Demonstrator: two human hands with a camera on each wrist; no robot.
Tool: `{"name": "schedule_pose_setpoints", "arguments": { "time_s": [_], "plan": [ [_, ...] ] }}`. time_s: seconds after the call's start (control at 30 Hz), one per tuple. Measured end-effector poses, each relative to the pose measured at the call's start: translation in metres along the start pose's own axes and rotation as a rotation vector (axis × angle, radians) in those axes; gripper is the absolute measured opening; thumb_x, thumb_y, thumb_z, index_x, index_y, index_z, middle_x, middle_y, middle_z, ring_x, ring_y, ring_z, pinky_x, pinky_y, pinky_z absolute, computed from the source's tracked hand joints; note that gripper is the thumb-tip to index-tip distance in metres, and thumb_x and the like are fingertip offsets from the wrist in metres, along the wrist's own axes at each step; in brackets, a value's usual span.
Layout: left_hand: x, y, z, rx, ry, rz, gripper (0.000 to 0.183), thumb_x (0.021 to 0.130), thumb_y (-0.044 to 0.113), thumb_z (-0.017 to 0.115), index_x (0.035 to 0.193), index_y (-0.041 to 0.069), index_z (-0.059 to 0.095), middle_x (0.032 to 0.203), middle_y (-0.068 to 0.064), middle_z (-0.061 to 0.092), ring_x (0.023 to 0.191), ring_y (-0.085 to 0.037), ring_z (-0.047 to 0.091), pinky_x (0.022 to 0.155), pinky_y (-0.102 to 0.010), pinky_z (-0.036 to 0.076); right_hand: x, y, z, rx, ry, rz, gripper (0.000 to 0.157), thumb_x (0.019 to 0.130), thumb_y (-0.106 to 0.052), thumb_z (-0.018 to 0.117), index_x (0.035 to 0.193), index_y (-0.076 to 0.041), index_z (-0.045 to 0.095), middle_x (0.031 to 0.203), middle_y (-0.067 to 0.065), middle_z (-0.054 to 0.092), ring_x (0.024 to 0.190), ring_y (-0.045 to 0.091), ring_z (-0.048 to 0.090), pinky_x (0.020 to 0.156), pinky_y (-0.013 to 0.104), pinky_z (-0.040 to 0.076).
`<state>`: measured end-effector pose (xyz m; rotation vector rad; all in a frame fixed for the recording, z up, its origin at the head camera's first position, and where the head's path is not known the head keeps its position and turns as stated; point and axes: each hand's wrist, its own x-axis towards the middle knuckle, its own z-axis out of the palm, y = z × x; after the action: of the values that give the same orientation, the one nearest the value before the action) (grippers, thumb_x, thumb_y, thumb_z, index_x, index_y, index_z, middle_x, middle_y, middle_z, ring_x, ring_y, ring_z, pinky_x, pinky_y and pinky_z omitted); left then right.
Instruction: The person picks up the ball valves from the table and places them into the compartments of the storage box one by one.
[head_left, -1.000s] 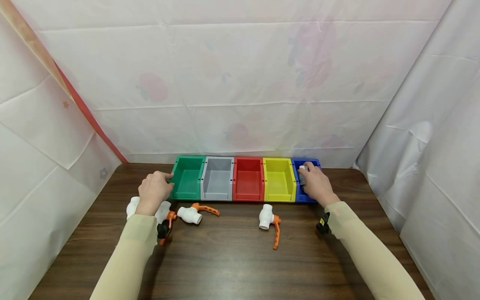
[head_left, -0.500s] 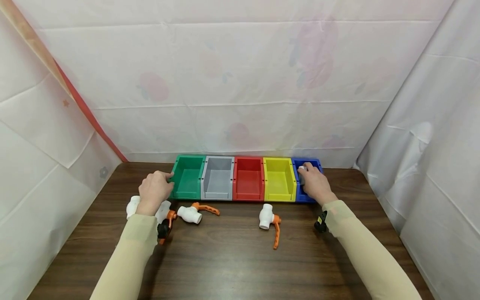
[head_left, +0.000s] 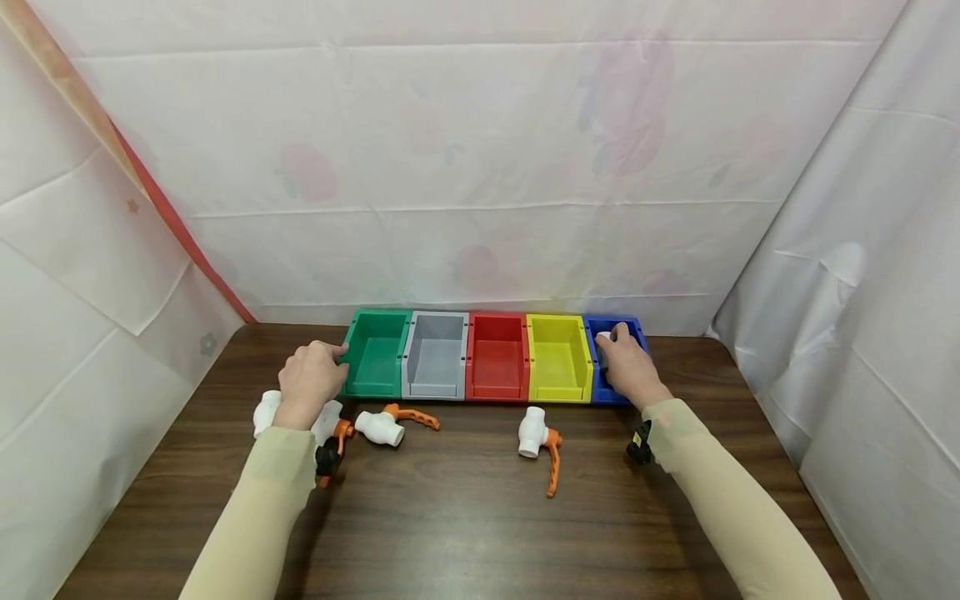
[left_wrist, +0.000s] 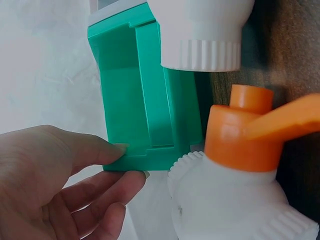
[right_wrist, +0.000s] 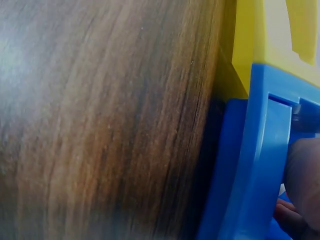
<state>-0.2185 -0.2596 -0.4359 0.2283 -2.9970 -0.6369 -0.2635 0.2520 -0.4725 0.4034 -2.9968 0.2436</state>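
Observation:
In the head view my left hand (head_left: pixel 311 379) is at the outer side of the green bin (head_left: pixel 377 354). The left wrist view shows its thumb on the bin's rim and the fingers below, pinching the wall. Under that wrist lie two white ball valves with orange handles, one valve (left_wrist: pixel 225 200) close to the camera, another valve (left_wrist: pixel 202 30) above it. My right hand (head_left: pixel 630 362) reaches down into the blue bin (head_left: pixel 636 327), its fingers curled round a white ball valve (head_left: pixel 603 336). Only a white end shows; the rest is hidden by the hand.
Between the green and blue bins stand a grey bin (head_left: pixel 435 387), a red bin (head_left: pixel 498 387) and a yellow bin (head_left: pixel 558 387), joined in a row. In front lie a ball valve (head_left: pixel 379 428) at left and another ball valve (head_left: pixel 532 432) nearer the right. A cloth (head_left: pixel 480 167) hangs behind.
The right hand and wrist have shifted very slightly to the left inside the blue bin. The left hand keeps its place on the green bin.

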Motion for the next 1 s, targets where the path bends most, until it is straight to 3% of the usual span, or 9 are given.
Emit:
{"name": "schedule_pose_setpoints", "arguments": {
  "time_s": [0.27,0.5,1.0],
  "plan": [
    [-0.0014,-0.0004,-0.0026,0.001,0.003,0.016,0.040,0.096,0.015,0.063,0.135,0.008,0.062,0.095,-0.021,0.069,0.048,-0.026,0.046,0.042,-0.034,0.037,-0.0026,-0.0062,-0.0011,0.054,-0.005,0.027,0.051,0.087,0.010,0.062,0.136,-0.001,0.053,0.122,0.028,0.041,0.099,0.041,0.055,0.081,0.053,0.050],
    [-0.0011,-0.0017,-0.0020,-0.009,-0.006,0.024,0.040,0.096,0.016,0.062,0.136,0.009,0.062,0.068,-0.011,0.059,0.047,-0.026,0.044,0.042,-0.033,0.034,-0.0025,-0.0067,0.0014,0.075,-0.037,0.074,0.059,0.088,0.008,0.063,0.144,0.003,0.046,0.130,0.030,0.039,0.106,0.042,0.056,0.087,0.053,0.049],
    [-0.0018,-0.0040,0.0008,-0.004,-0.010,0.022,0.042,0.097,0.018,0.062,0.138,0.010,0.059,0.060,-0.010,0.052,0.044,-0.026,0.044,0.040,-0.032,0.034,-0.0019,-0.0076,0.0046,0.092,-0.090,0.133,0.063,0.089,0.002,0.063,0.147,0.002,0.041,0.136,0.029,0.034,0.118,0.042,0.049,0.092,0.055,0.046]
  ]
}}
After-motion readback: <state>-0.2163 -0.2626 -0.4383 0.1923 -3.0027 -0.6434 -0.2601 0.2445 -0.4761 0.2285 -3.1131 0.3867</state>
